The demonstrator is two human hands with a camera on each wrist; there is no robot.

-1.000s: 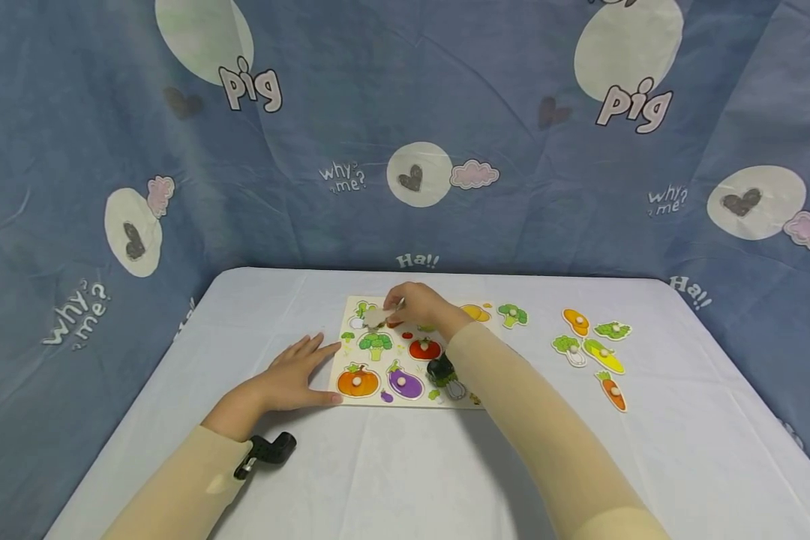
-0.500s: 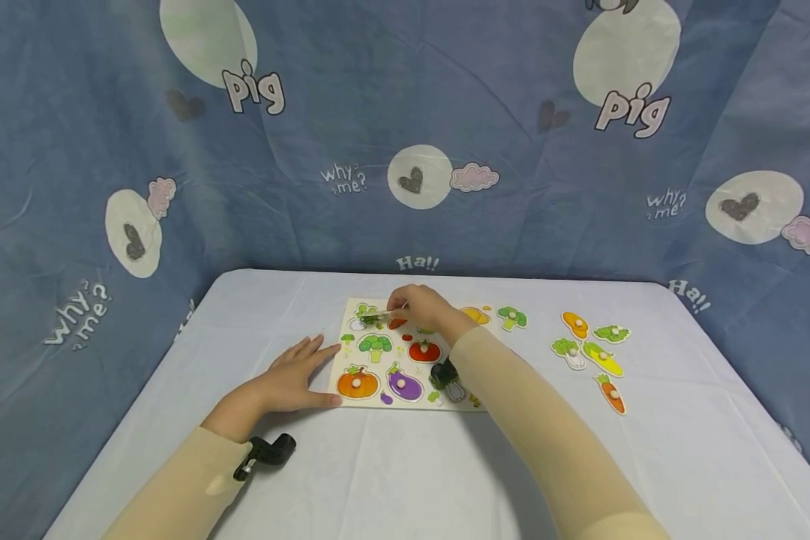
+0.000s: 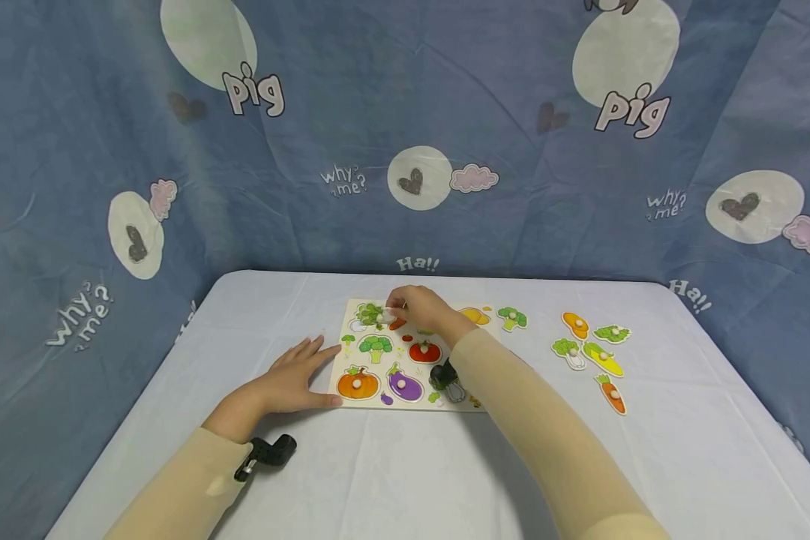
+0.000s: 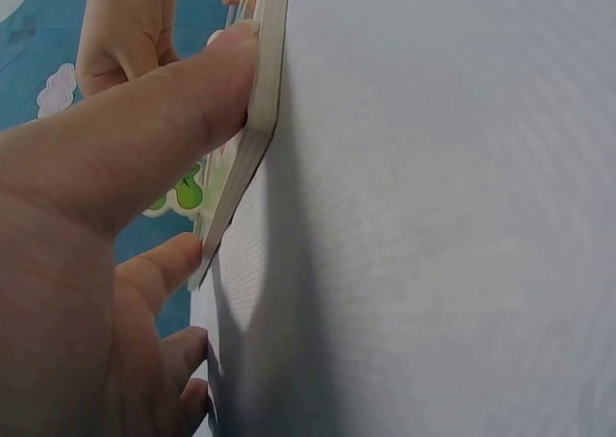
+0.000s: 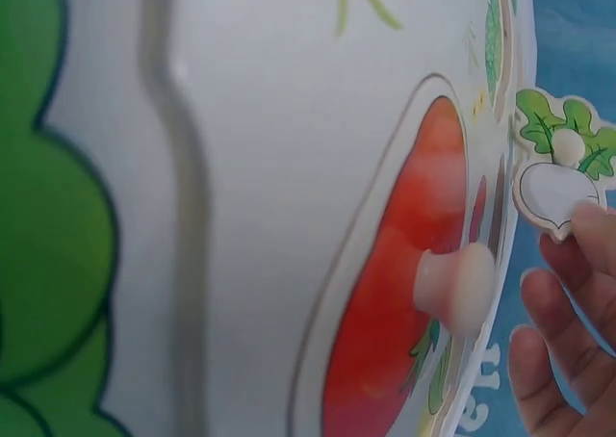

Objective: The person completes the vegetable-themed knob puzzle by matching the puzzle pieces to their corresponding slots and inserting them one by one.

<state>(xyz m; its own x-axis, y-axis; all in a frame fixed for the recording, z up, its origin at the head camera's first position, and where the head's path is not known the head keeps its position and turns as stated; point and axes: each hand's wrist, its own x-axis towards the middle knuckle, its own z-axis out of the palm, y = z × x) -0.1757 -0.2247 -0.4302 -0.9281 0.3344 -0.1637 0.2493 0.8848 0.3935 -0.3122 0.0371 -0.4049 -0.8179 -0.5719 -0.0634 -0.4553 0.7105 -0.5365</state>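
Note:
Near the back left of a white vegetable puzzle board [image 3: 352, 360], my right hand [image 3: 421, 306] pinches a flat turnip piece [image 5: 558, 192] by its white lower end. Green leaves and a small round knob show on the piece. In the right wrist view it stands tilted up, its picture facing the camera. My left hand [image 3: 290, 379] lies spread at the board's left edge, thumb [image 4: 207, 76] and a fingertip touching that edge. A broccoli [image 3: 376, 346], a tomato piece [image 3: 424, 351], a pumpkin piece [image 3: 358, 384] and an eggplant piece [image 3: 405, 385] show on the board.
Right of the board lie several loose pieces on the white tablecloth [image 3: 682, 450], among them a corn piece [image 3: 602, 358] and a carrot piece [image 3: 610, 394]. A broccoli piece [image 3: 512, 318] is by the board's back right. My right forearm covers the board's right part.
In my right hand the turnip piece has turned from showing its pale back, through edge-on, to showing its leafy printed face. My left hand has stayed at the board's edge.

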